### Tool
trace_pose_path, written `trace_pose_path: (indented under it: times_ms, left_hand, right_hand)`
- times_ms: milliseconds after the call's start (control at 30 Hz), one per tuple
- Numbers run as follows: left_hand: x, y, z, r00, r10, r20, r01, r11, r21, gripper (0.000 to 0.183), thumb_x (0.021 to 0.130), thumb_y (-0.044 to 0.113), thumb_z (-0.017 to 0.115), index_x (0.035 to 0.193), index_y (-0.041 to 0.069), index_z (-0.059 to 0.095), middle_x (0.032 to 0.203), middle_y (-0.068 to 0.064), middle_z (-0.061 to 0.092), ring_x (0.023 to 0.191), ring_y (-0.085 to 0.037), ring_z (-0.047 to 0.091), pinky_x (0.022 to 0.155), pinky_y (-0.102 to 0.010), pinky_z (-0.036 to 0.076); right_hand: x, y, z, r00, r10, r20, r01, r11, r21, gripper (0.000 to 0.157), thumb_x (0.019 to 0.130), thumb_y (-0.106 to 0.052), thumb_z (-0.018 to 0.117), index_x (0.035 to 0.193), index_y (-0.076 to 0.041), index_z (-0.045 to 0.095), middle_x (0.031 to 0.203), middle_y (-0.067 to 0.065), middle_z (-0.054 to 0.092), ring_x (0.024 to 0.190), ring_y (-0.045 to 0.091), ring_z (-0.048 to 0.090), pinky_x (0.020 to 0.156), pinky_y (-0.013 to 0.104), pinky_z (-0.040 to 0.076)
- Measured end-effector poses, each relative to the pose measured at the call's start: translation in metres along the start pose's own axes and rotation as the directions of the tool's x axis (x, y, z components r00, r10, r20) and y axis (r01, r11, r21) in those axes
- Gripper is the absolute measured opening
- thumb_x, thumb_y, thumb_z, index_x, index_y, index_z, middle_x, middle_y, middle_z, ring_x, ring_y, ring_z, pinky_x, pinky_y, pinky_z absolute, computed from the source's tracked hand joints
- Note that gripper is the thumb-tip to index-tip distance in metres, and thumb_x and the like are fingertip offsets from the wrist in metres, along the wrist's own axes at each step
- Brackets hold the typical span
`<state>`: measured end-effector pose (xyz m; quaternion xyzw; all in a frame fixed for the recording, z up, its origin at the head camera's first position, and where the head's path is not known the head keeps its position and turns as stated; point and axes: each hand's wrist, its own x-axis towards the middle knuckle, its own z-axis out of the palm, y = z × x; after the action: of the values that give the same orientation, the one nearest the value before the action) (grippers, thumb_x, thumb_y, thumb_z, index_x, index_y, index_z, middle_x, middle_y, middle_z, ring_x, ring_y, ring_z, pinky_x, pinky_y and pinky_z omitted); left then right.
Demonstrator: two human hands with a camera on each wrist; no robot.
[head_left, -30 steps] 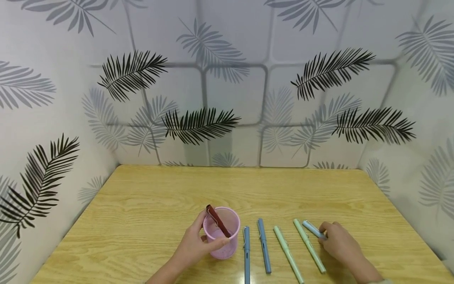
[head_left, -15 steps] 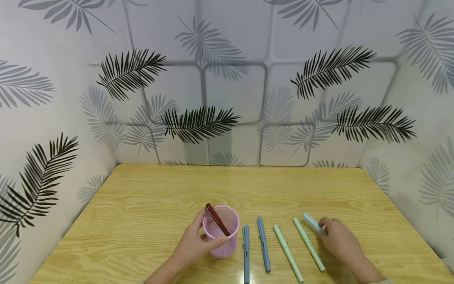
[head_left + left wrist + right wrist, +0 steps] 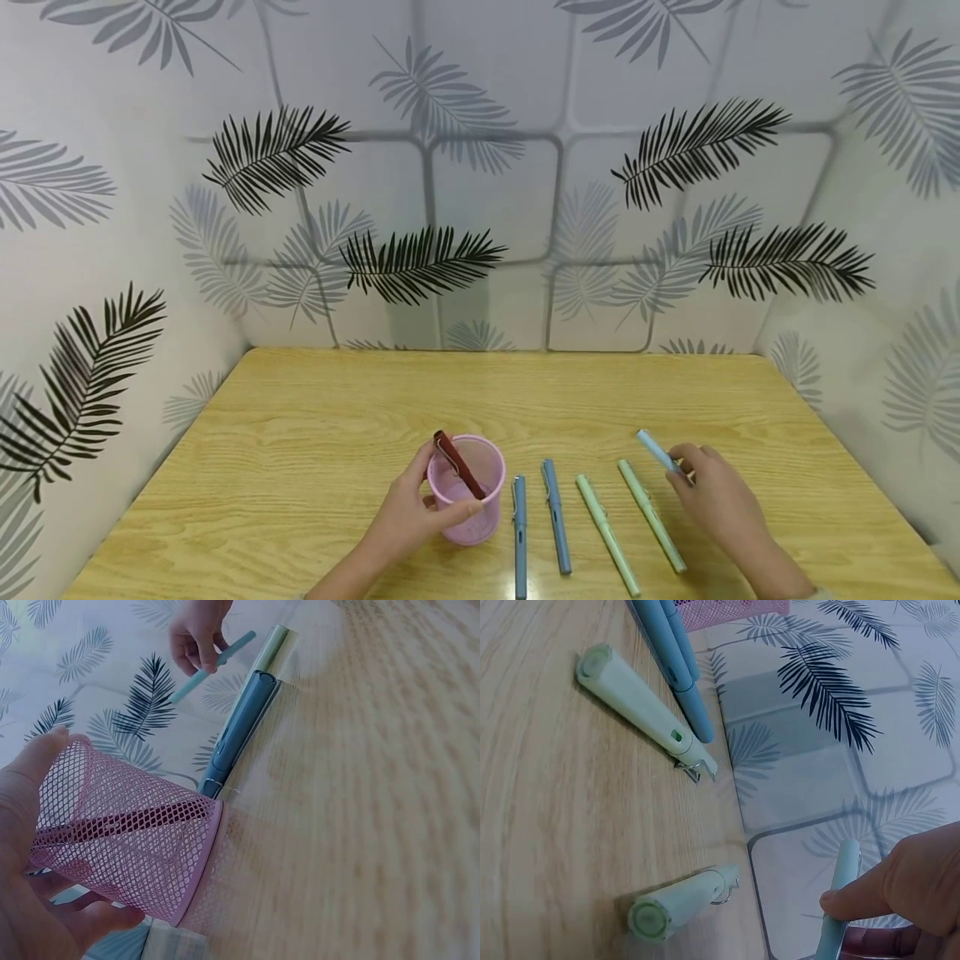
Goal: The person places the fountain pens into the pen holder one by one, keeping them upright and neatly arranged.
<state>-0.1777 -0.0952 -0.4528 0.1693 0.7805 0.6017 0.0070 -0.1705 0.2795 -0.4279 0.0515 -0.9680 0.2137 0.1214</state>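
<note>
Your right hand (image 3: 716, 492) pinches a light-blue pen (image 3: 655, 449); your left hand (image 3: 411, 510) grips the pink mesh cup (image 3: 474, 523), a dark-red pen (image 3: 459, 467) leaning inside. This looks like the pick-up step; next likely calls for a steady cup. The left-wrist view shows your pinched pen clear of the surface (image 3: 375, 787), unclear from the head.

"How do we find the light?"
"In the head view we see the table (image 3: 337, 400) bright and evenly lit, with pale glare on its near side."
"And our wrist views?"
"Dimmer and bluish; we notice soft shadows beside the green pens (image 3: 641, 709) and, in the left one, blurred table grain."
</note>
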Motion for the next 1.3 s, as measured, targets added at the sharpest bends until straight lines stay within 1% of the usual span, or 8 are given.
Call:
trace_pose_path:
  times_ms: [100,333,567,667,900,967,1033,1300]
  left_hand:
    - [-0.001,0.005,0.000,1.000,-0.016,-0.006,0.016,1.000,0.013,0.079,0.074,0.029,0.080,0.139,0.023,0.036,0.134,-0.010,0.047,0.122,-0.032,0.042,0.083,-0.039,0.052]
    - [-0.007,0.024,-0.001,1.000,-0.010,-0.004,0.010,1.000,-0.008,0.078,0.075,0.021,0.079,0.139,0.011,0.037,0.132,-0.018,0.046,0.121,-0.038,0.042,0.083,-0.045,0.051]
    - [-0.003,0.002,-0.001,1.000,0.001,-0.014,-0.001,1.000,0.004,0.077,0.073,0.028,0.080,0.138,0.022,0.039,0.132,-0.008,0.048,0.123,-0.032,0.042,0.083,-0.040,0.051]
    - [-0.002,0.002,0.000,1.000,0.004,-0.011,-0.004,1.000,0.003,0.077,0.074,0.028,0.080,0.138,0.022,0.037,0.134,-0.009,0.046,0.123,-0.032,0.041,0.084,-0.042,0.051]
    - [-0.007,0.030,0.000,1.000,-0.013,-0.003,0.013,1.000,0.006,0.077,0.075,0.021,0.079,0.139,0.012,0.036,0.134,-0.018,0.045,0.122,-0.036,0.041,0.086,-0.047,0.049]
    - [-0.008,0.034,-0.001,1.000,-0.019,-0.003,0.019,1.000,0.007,0.077,0.075,0.022,0.079,0.139,0.012,0.036,0.134,-0.019,0.045,0.122,-0.037,0.041,0.086,-0.047,0.049]
    - [-0.007,0.031,0.000,1.000,-0.021,-0.007,0.021,1.000,0.016,0.078,0.075,0.022,0.079,0.139,0.012,0.036,0.134,-0.018,0.045,0.122,-0.037,0.041,0.086,-0.046,0.049]
    - [0.000,0.001,0.001,1.000,-0.010,-0.020,0.010,1.000,0.009,0.081,0.073,0.032,0.080,0.140,0.024,0.036,0.136,-0.010,0.044,0.124,-0.030,0.041,0.085,-0.041,0.050]
  right_hand:
    - [0.000,-0.005,-0.001,0.999,-0.015,-0.042,0.016,1.000,0.011,0.020,0.081,-0.004,0.070,0.099,0.000,0.062,0.082,0.009,0.058,0.066,0.017,0.056,0.048,0.025,0.042]
    - [-0.002,-0.017,-0.005,0.998,0.000,-0.057,0.004,0.997,0.073,0.021,0.081,-0.005,0.069,0.100,0.000,0.062,0.084,0.009,0.059,0.071,0.022,0.061,0.052,0.031,0.049]
    - [0.000,-0.028,-0.003,0.994,-0.033,-0.105,0.044,0.994,0.104,0.019,0.080,-0.004,0.071,0.097,-0.001,0.062,0.080,0.005,0.060,0.070,0.019,0.060,0.055,0.031,0.049]
    - [0.001,-0.032,-0.003,0.993,-0.037,-0.113,0.050,0.992,0.114,0.018,0.080,-0.003,0.071,0.096,-0.002,0.063,0.081,0.005,0.060,0.070,0.019,0.060,0.056,0.032,0.051]
    - [0.003,-0.043,-0.003,0.985,-0.064,-0.163,0.093,0.980,0.177,0.020,0.079,0.000,0.071,0.097,-0.002,0.063,0.084,0.005,0.062,0.074,0.018,0.061,0.061,0.030,0.053]
    - [0.003,-0.047,-0.002,0.983,-0.065,-0.174,0.099,0.976,0.196,0.020,0.079,0.000,0.071,0.097,-0.002,0.063,0.085,0.005,0.063,0.075,0.018,0.061,0.060,0.028,0.053]
    - [0.003,-0.050,-0.002,0.983,-0.058,-0.176,0.097,0.971,0.219,0.021,0.079,0.000,0.071,0.098,-0.002,0.063,0.086,0.005,0.063,0.075,0.018,0.062,0.060,0.027,0.054]
    - [0.003,-0.066,-0.002,0.977,-0.041,-0.209,0.100,0.955,0.280,0.022,0.080,0.000,0.071,0.099,-0.006,0.063,0.085,0.002,0.063,0.075,0.018,0.062,0.059,0.023,0.054]
